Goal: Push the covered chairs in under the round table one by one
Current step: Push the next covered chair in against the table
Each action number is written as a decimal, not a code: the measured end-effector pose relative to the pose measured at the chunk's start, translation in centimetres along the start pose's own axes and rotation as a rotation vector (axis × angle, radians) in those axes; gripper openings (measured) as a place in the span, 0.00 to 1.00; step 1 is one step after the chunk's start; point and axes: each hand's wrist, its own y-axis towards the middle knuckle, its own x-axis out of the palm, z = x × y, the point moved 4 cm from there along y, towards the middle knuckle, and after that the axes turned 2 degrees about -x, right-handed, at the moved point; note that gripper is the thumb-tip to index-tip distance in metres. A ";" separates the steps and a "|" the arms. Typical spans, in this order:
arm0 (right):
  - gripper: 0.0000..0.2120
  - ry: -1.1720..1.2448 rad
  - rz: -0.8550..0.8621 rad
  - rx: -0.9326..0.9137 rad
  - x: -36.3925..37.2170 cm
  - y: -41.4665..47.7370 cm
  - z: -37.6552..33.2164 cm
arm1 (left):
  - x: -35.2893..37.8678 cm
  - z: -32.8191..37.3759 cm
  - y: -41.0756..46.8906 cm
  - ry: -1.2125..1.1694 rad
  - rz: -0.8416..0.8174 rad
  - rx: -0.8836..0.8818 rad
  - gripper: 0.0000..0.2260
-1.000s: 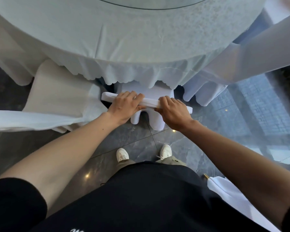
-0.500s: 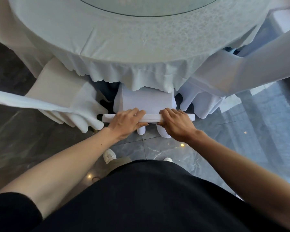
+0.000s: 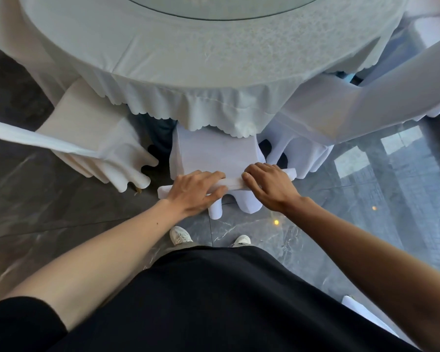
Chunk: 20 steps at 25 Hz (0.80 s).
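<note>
A white-covered chair (image 3: 214, 153) stands right in front of me, its seat partly under the scalloped hem of the round table's cloth (image 3: 188, 59). My left hand (image 3: 196, 190) and my right hand (image 3: 269, 185) both grip the top edge of its backrest, side by side, fingers curled over the far side. A second covered chair (image 3: 92, 138) stands to the left, angled out from the table. A third covered chair (image 3: 341, 107) stands to the right, its seat half under the cloth.
A glass turntable (image 3: 226, 8) lies on the table top. The floor (image 3: 48, 212) is dark polished marble, with window reflections at the right. My white shoes (image 3: 179, 235) stand just behind the chair. Another white cover (image 3: 361, 311) shows at the lower right.
The chair in my hands has slid away from the table towards me, so more of its seat shows. My feet have stepped back. Both hands keep their grip.
</note>
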 end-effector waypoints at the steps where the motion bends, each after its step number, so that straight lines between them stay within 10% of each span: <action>1: 0.22 -0.017 0.005 -0.003 0.1 0.2 0.1 | 0.0 0.1 0.3 -0.009 0.003 -0.070 0.24; 20: 0.21 -0.200 0.250 0.012 1.5 6.2 -0.2 | 0.1 -4.6 3.0 -0.009 0.101 -0.286 0.25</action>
